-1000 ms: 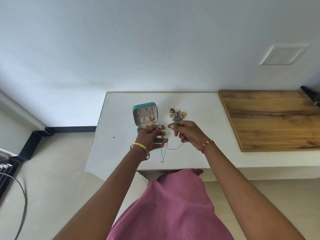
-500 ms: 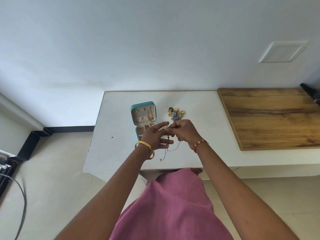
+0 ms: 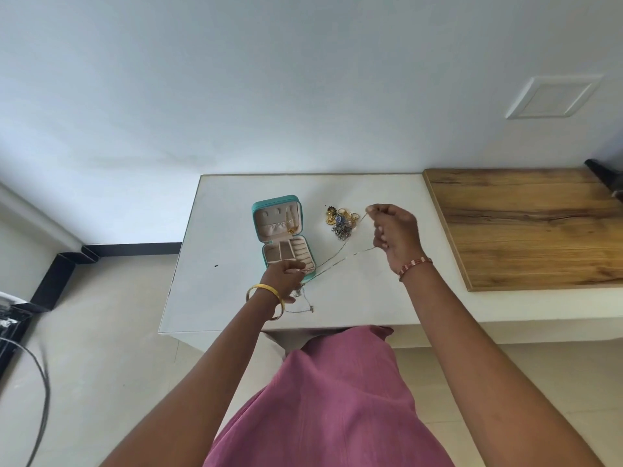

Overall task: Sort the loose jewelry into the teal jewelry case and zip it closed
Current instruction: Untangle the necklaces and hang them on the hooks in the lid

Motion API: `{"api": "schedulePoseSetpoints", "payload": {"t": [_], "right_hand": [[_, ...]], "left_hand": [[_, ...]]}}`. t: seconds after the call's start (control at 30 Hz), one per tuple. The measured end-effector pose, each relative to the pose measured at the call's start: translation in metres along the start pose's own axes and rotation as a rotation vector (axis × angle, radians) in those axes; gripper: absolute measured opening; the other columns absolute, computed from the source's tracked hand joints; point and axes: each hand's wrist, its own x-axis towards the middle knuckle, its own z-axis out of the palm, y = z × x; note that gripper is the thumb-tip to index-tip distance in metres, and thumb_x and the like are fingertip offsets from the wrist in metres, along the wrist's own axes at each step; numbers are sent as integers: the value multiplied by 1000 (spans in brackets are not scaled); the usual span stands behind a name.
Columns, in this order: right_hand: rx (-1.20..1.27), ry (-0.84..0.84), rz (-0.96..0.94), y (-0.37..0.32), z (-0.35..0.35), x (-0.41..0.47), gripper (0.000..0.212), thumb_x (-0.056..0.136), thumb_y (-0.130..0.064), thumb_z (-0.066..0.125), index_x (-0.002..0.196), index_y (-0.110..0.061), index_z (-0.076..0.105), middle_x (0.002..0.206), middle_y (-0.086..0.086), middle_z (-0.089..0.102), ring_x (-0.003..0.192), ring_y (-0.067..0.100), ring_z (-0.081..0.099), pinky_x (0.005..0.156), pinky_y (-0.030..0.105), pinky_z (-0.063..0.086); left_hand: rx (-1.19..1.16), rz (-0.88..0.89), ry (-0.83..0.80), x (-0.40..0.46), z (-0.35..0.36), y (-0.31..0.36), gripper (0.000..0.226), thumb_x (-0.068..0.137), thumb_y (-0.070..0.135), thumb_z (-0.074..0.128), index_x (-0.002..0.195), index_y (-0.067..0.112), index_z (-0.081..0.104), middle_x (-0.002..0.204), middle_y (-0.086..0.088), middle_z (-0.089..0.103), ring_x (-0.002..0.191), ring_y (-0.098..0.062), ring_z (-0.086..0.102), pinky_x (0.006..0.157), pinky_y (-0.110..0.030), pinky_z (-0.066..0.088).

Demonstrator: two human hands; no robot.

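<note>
The teal jewelry case (image 3: 257, 217) lies open on the white table (image 3: 232, 288), lid raised toward the wall, with a gold piece in the lid pocket. A thin chain necklace (image 3: 340, 261) is stretched between my hands. My left hand (image 3: 286, 276) pinches one end just in front of the case's tray. My right hand (image 3: 394, 235) pinches the other end, raised to the right of the loose jewelry pile (image 3: 341, 221). More chain trails on the table below my left hand.
A wooden board (image 3: 526, 227) covers the counter to the right. A dark object (image 3: 603, 176) pokes in at the far right edge. The wall rises just behind the table. A cable and dark gear (image 3: 13, 318) sit on the floor at left.
My hands were together in front of the case. Now the right hand has swung out to the right and up, pulling the chain taut, while the left stays near the case.
</note>
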Motion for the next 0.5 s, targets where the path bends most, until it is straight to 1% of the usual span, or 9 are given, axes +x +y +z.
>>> {"api": "schedulePoseSetpoints", "payload": {"t": [0.07,0.13,0.2,0.27,0.33,0.4,0.43,0.5], "right_hand": [[61,42,-27,-4,-7,4,17,86,-4,59,71,-12,61,60,4,38,31,3,25,32,12,20],[99,69,-49,-5,-11,8,20,88,-5,55,72,-13,62,67,8,44,32,2,25,33,12,18],[118,81,-65,-5,-15,11,21,90,-7,53,73,-14,64,70,10,45,32,2,26,33,13,17],[125,88,-78,-3,-19,14,20,91,-8,52,78,-14,66,67,9,43,33,2,25,33,13,17],[125,103,-84,-1,-24,17,17,92,-9,52,87,-13,68,63,6,41,33,2,26,33,13,18],[117,132,-81,2,-31,21,18,92,-10,52,100,-9,68,55,0,39,33,2,27,33,13,19],[112,150,-80,4,-34,23,20,92,-9,51,105,-9,67,50,-2,39,32,2,27,33,12,20],[101,181,-79,6,-43,28,24,93,-7,48,109,-12,66,42,-7,42,32,2,28,34,12,20]], "left_hand": [[24,-23,22,3,-2,-7,26,87,7,51,110,10,61,89,-9,56,64,-12,51,48,-20,41],[92,-26,32,5,-4,-13,24,86,7,53,107,8,63,82,-6,57,58,-11,46,46,-19,38],[186,4,49,9,-5,-17,21,85,11,57,103,6,66,77,-4,59,55,-9,42,46,-19,35],[263,29,33,11,-6,-19,22,85,20,61,99,6,69,77,-3,62,53,-7,43,49,-19,35],[358,44,-4,12,-8,-20,24,83,30,64,94,9,71,77,-2,64,58,-9,49,56,-21,39],[462,39,-7,14,-12,-22,25,81,33,65,90,11,73,77,-3,66,69,-13,55,68,-21,41],[496,24,10,15,-14,-24,24,81,32,66,89,11,74,79,-4,68,72,-13,55,70,-22,41],[525,-12,65,16,-19,-29,21,81,30,66,89,11,74,86,-8,71,77,-18,59,70,-23,42]]}}
